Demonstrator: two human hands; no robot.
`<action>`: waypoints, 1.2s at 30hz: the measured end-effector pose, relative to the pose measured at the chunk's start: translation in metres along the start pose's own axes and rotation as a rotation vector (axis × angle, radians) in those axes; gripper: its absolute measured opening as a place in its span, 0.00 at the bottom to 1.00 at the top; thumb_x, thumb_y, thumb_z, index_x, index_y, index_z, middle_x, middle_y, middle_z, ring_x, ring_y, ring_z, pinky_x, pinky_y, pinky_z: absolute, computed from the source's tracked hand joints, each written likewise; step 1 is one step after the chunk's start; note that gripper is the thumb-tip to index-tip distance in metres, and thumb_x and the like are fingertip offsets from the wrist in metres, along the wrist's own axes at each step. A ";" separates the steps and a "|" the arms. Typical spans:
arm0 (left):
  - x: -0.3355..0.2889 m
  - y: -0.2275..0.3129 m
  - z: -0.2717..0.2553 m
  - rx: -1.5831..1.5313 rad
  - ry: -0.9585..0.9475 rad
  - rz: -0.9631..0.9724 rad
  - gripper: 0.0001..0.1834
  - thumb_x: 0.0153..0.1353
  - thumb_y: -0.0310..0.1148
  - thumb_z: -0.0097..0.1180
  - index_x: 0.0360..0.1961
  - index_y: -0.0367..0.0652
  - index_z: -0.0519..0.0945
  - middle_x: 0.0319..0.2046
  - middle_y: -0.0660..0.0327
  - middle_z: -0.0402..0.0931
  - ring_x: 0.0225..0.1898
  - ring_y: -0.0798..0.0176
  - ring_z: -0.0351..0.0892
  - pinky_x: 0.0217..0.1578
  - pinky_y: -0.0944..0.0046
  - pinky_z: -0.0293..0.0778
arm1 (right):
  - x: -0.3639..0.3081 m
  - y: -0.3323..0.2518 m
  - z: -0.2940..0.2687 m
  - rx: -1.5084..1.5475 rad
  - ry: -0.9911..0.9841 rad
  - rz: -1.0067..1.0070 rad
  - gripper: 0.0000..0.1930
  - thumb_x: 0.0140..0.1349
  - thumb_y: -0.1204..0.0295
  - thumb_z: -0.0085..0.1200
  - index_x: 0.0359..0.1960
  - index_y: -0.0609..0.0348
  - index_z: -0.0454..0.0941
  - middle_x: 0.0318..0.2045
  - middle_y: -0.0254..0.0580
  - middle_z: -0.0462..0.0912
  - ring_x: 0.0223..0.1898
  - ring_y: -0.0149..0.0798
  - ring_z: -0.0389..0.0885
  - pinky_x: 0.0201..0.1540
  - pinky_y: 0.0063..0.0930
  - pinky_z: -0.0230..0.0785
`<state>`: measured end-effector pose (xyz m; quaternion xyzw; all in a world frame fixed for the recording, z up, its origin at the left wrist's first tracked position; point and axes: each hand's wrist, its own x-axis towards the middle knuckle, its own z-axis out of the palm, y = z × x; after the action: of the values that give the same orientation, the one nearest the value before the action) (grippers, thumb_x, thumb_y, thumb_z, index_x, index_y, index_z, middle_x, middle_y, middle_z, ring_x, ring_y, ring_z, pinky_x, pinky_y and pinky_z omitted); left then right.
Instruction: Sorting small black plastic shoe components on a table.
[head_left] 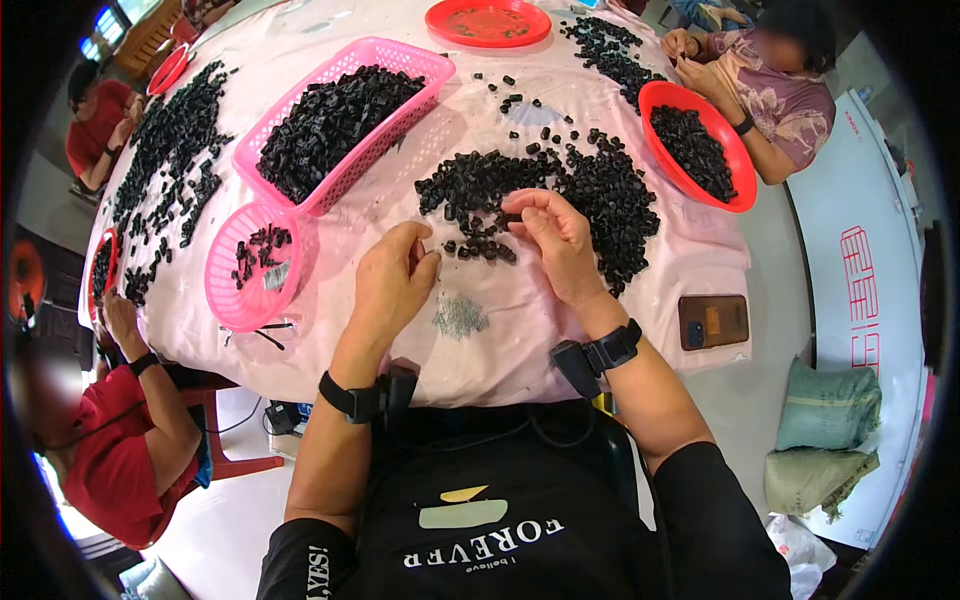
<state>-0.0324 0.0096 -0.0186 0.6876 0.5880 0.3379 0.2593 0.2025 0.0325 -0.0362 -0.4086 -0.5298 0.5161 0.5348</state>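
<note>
My left hand [397, 275] hovers over the cloth, left of a pile of small black pieces [485, 185]. Its fingers are bent, with a gap between thumb and forefinger and nothing visible in it. My right hand [558, 240] is over the middle of that pile, fingers curved and apart; no held piece shows. A small cluster of the same pieces [482, 249] lies between both hands. The pieces look like short, cap-like plastic parts, too small to make out fully. Right of my right hand the pile [610, 205] continues.
A pink basket [380, 130] heaped with black pieces stands beyond my left hand, with a round pink basket [222, 270] nearer. Red trays [745, 180] [490, 38] stand farther out. A phone [713, 322] and eyeglasses [262, 335] lie near the table edge. Other people sit around the table.
</note>
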 end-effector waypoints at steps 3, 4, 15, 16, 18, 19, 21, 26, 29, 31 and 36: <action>-0.001 -0.002 -0.001 0.030 0.028 0.085 0.13 0.56 0.26 0.64 0.43 0.35 0.79 0.22 0.61 0.73 0.22 0.67 0.72 0.26 0.65 0.70 | 0.000 -0.005 0.006 0.037 0.024 -0.001 0.08 0.74 0.73 0.50 0.47 0.64 0.79 0.55 0.40 0.78 0.52 0.29 0.79 0.54 0.25 0.73; 0.000 0.000 0.000 0.032 0.026 0.088 0.13 0.56 0.26 0.64 0.43 0.35 0.79 0.22 0.61 0.73 0.22 0.67 0.72 0.26 0.65 0.70 | 0.001 -0.003 0.004 0.038 0.027 -0.003 0.08 0.74 0.73 0.50 0.47 0.64 0.79 0.55 0.40 0.78 0.52 0.29 0.79 0.54 0.25 0.73; 0.020 0.033 0.018 0.099 -0.114 0.106 0.16 0.54 0.28 0.68 0.42 0.35 0.79 0.22 0.54 0.78 0.22 0.59 0.78 0.27 0.60 0.72 | -0.001 0.001 0.010 -0.137 0.156 -0.137 0.07 0.69 0.80 0.50 0.43 0.66 0.79 0.54 0.42 0.76 0.47 0.30 0.81 0.43 0.19 0.78; 0.022 0.033 0.023 0.101 -0.115 0.106 0.16 0.54 0.28 0.68 0.42 0.35 0.79 0.22 0.54 0.78 0.22 0.59 0.78 0.27 0.60 0.72 | 0.000 0.003 0.009 -0.136 0.157 -0.137 0.07 0.69 0.80 0.50 0.43 0.66 0.79 0.54 0.42 0.76 0.47 0.30 0.81 0.43 0.19 0.78; 0.025 0.032 0.029 -0.033 -0.024 0.215 0.13 0.55 0.25 0.66 0.42 0.36 0.79 0.22 0.54 0.78 0.23 0.60 0.77 0.27 0.62 0.72 | 0.001 0.006 0.007 -0.334 0.151 -0.266 0.07 0.67 0.81 0.50 0.43 0.66 0.79 0.54 0.42 0.76 0.41 0.29 0.83 0.38 0.20 0.79; 0.025 0.031 0.030 -0.035 -0.028 0.216 0.13 0.55 0.25 0.66 0.42 0.36 0.79 0.22 0.54 0.78 0.23 0.60 0.77 0.27 0.62 0.72 | 0.000 0.002 0.008 -0.335 0.154 -0.264 0.07 0.67 0.81 0.50 0.43 0.66 0.79 0.54 0.42 0.76 0.41 0.29 0.83 0.38 0.20 0.79; 0.024 0.030 0.026 -0.082 -0.017 0.110 0.09 0.59 0.22 0.63 0.40 0.35 0.79 0.23 0.57 0.79 0.24 0.66 0.77 0.27 0.64 0.72 | -0.004 -0.008 0.011 -0.112 0.157 -0.081 0.07 0.66 0.81 0.51 0.43 0.66 0.79 0.50 0.41 0.78 0.36 0.28 0.84 0.35 0.21 0.78; 0.017 0.026 0.014 -0.171 -0.191 0.012 0.08 0.62 0.24 0.60 0.41 0.32 0.81 0.26 0.59 0.81 0.26 0.72 0.76 0.29 0.66 0.73 | -0.006 -0.007 0.014 -0.193 0.205 -0.062 0.06 0.65 0.82 0.50 0.41 0.67 0.78 0.40 0.41 0.79 0.30 0.30 0.85 0.31 0.22 0.77; 0.013 0.032 0.017 -0.204 -0.296 0.024 0.11 0.61 0.26 0.60 0.44 0.32 0.83 0.27 0.55 0.82 0.27 0.65 0.79 0.31 0.64 0.75 | -0.004 0.004 0.013 -0.330 0.231 -0.184 0.06 0.65 0.82 0.48 0.40 0.66 0.78 0.37 0.43 0.79 0.29 0.34 0.86 0.31 0.24 0.78; 0.012 0.036 0.021 -0.209 -0.318 0.038 0.14 0.59 0.27 0.61 0.46 0.34 0.84 0.27 0.49 0.82 0.28 0.57 0.83 0.32 0.61 0.77 | -0.004 0.007 0.014 -0.405 0.238 -0.260 0.06 0.65 0.83 0.48 0.39 0.66 0.78 0.36 0.45 0.79 0.28 0.36 0.87 0.31 0.26 0.78; 0.013 0.038 0.018 -0.189 -0.227 0.055 0.13 0.63 0.24 0.59 0.49 0.31 0.82 0.25 0.62 0.77 0.26 0.72 0.72 0.29 0.68 0.70 | -0.004 0.006 0.016 -0.370 0.299 -0.225 0.06 0.65 0.83 0.48 0.38 0.65 0.78 0.35 0.45 0.79 0.27 0.37 0.86 0.30 0.26 0.78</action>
<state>0.0062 0.0161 0.0009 0.7099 0.5013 0.3187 0.3784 0.1863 0.0276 -0.0415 -0.5098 -0.5722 0.2817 0.5774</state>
